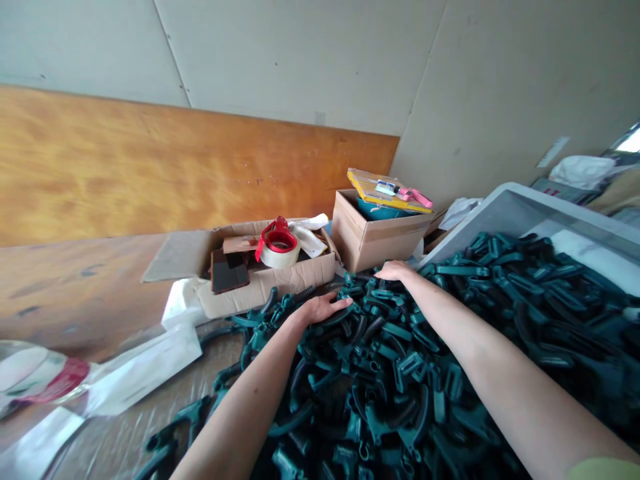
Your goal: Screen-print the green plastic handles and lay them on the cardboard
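A large heap of dark green plastic parts [370, 373], curved and handle-like with black ribbed sections, spreads in front of me. My left hand [323, 309] lies on the far left part of the heap, its thumb and fingers stretched to the right and apart. Farther back, my right hand [394, 271] reaches over the heap's far edge, near the cardboard boxes. Its visible fingers point left and look extended, with the tips partly lost among the parts. I see no single part lifted in either hand.
A grey plastic bin [505, 197] full of similar parts stands at right. Behind the heap, an open cardboard box [270, 287] holds tape rolls [281, 250] and a phone [229, 270]. A taller cardboard box [380, 237] stands beside it. Plastic packaging [145, 370] lies left.
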Available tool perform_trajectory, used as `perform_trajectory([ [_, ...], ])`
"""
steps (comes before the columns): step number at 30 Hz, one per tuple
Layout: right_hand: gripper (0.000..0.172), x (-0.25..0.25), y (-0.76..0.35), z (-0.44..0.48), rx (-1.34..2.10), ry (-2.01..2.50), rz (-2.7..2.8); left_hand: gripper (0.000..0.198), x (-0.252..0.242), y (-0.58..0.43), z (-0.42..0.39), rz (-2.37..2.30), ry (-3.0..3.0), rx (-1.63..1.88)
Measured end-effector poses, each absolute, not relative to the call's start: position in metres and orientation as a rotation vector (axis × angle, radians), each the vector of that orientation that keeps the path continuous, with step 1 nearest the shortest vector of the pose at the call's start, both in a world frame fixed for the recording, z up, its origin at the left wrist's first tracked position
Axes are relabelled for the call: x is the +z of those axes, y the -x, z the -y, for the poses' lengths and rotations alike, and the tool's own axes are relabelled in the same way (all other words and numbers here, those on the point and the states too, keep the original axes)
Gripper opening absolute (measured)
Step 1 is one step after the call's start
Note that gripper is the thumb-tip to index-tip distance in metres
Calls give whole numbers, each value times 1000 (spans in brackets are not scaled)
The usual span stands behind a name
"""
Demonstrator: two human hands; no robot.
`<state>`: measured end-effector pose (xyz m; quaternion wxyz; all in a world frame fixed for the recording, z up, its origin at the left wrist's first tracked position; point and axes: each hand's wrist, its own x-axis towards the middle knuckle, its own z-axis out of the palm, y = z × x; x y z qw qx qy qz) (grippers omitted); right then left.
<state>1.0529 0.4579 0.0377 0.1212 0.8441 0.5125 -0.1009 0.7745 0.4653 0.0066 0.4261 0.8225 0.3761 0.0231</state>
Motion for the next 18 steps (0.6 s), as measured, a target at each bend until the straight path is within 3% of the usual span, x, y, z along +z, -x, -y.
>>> perform_trajectory([
  [7,43,67,-1020,-424,-368,-2366,-1622,93,7,-721,-437,-972,-1944,-39],
  [14,52,98,-974,-376,-354,-2428,-1805,70,18,-655,-368,-905,-2029,-69],
  [18,47,119,-928,-339,-313,-2287,-1944,65,35,-628,-337,-832,-2091,-155],
])
